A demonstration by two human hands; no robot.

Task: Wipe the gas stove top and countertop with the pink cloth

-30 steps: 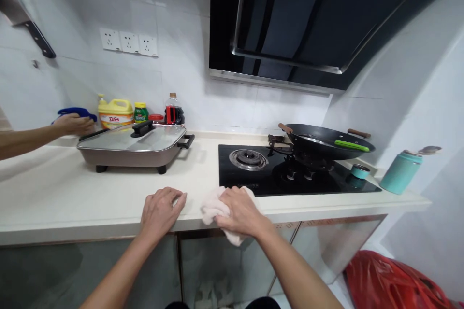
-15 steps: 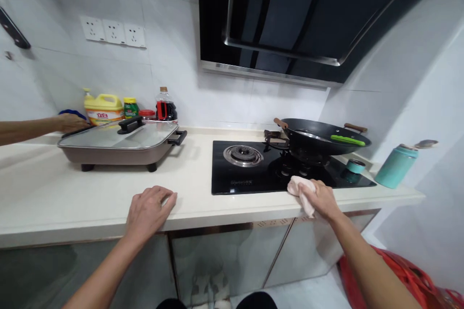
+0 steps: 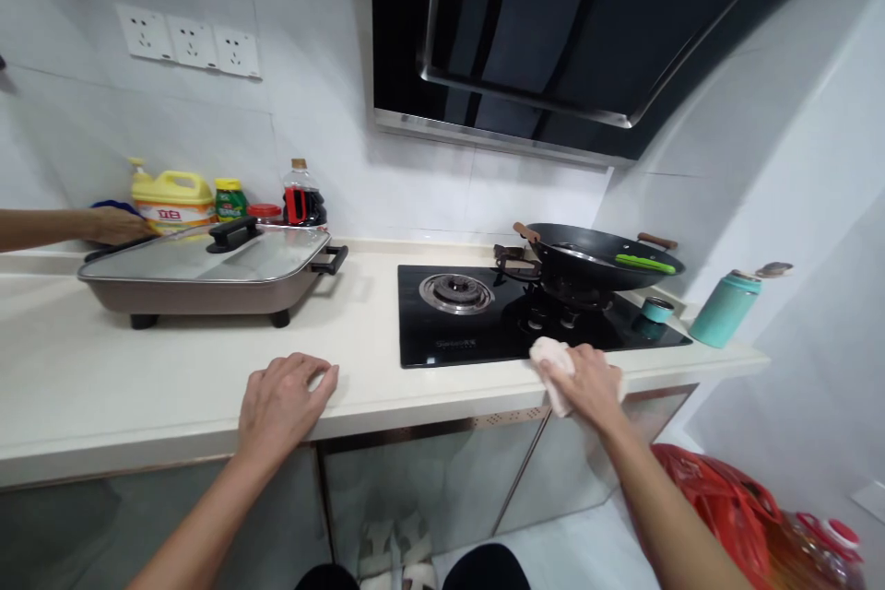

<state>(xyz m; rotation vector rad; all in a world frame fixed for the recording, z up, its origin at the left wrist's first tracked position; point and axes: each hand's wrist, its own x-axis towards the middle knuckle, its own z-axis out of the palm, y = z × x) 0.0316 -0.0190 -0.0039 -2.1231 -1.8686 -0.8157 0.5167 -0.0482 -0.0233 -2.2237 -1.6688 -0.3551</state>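
Note:
My right hand (image 3: pixel 586 380) is closed around a pale pinkish-white cloth (image 3: pixel 551 358), pressed against the counter's front edge just below the black gas stove (image 3: pixel 477 352). My left hand (image 3: pixel 285 392) rests on the cream countertop (image 3: pixel 172 378), holding nothing, its fingers loosely bent and the thumb apart. Behind that hand stands a brown electric pan (image 3: pixel 200 297) with a glass lid (image 3: pixel 277 260) and black handles. A black wok (image 3: pixel 581 263) with wooden handles sits on the stove's right burner, a green-handled utensil (image 3: pixel 644 265) lying across it.
Another person's hand (image 3: pixel 117 226) reaches in beside the pan's far-left handle. Along the wall stand a yellow detergent jug (image 3: pixel 172 198), a green bottle (image 3: pixel 230 201) and a dark sauce bottle (image 3: pixel 302 198). A teal flask (image 3: pixel 725 309) and its cup (image 3: pixel 656 310) stand right. Red bags (image 3: pixel 719 498) lie below.
My right hand and the cloth have shifted slightly left along the counter edge. The view has turned a little rightward, bringing more of the red bags into sight. My left hand stays put.

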